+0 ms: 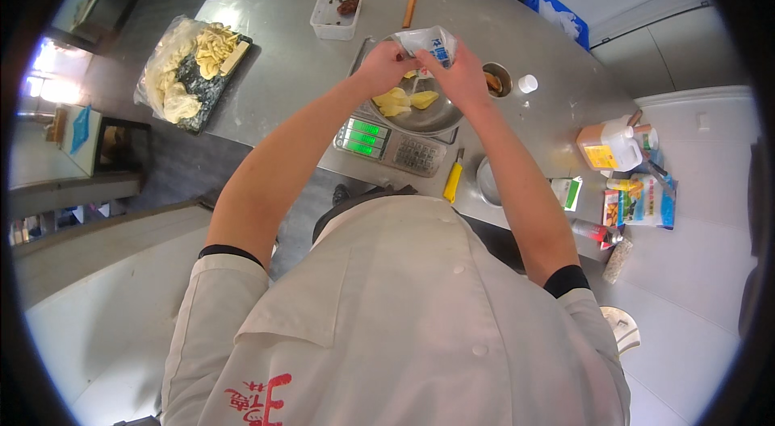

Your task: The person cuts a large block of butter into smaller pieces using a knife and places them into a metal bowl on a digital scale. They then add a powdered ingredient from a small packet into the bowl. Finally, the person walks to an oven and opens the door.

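Both my hands grip a white plastic bag (428, 39) with blue print, held tilted over a round metal bowl (440, 121). My left hand (386, 68) closes on the bag's left side, and my right hand (458, 75) on its right. Pale yellow pieces (393, 102), which look like butter or dough, lie in the bowl below the bag. The bowl stands on a digital scale (395, 149) with a lit green display. The bag's mouth is partly hidden by my fingers.
Left, a dark tray (211, 91) holds pale dough strips under plastic. A clear tub (337, 11) and wooden rolling pin (412, 4) lie beyond. Right are a small metal cup (500, 77), white cap (527, 84) and a jug (609, 145). A yellow-handled tool (454, 178) lies by the near edge.
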Motion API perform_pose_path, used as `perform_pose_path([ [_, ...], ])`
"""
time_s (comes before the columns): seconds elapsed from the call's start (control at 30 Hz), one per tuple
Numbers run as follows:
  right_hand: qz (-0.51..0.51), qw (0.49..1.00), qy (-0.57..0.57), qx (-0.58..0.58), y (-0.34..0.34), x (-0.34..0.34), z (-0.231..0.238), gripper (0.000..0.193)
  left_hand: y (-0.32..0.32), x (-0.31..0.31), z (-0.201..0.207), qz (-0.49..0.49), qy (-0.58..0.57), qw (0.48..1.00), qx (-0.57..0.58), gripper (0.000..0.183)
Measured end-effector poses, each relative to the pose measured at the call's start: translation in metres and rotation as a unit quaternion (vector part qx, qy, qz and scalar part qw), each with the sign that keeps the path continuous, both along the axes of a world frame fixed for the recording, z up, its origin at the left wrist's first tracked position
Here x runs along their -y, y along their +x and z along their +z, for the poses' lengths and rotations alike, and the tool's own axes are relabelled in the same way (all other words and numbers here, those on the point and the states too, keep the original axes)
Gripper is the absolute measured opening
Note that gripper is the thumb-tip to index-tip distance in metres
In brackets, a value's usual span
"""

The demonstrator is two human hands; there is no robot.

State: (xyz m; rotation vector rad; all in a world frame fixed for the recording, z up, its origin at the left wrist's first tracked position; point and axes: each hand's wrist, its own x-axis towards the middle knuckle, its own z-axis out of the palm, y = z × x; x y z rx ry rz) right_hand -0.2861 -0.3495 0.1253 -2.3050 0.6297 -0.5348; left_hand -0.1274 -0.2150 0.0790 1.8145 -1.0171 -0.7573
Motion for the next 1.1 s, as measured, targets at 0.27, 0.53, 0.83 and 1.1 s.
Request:
perform_pose_path([
  [0.27,-0.013,0.999,-0.031,-0.039,0.004,0.002,-0.023,0.06,0.001,0.006,-0.018,-0.006,0.029,1.0,-0.005,0.022],
  [0.53,0.002,0.998,-0.058,0.003,0.005,-0.002,-0.025,0.051,-0.001,0.008,-0.03,0.012,0.003,0.999,-0.039,0.023],
  [0.83,-0.004,0.998,-0.056,0.009,0.004,-0.007,-0.021,0.054,0.002,0.007,-0.022,0.005,0.004,0.999,-0.032,0.022],
  [1.1,-0.02,0.998,-0.059,-0.001,-0.004,-0.004,-0.017,0.057,0.0,0.006,-0.011,-0.012,-0.031,0.998,-0.052,0.022],
])
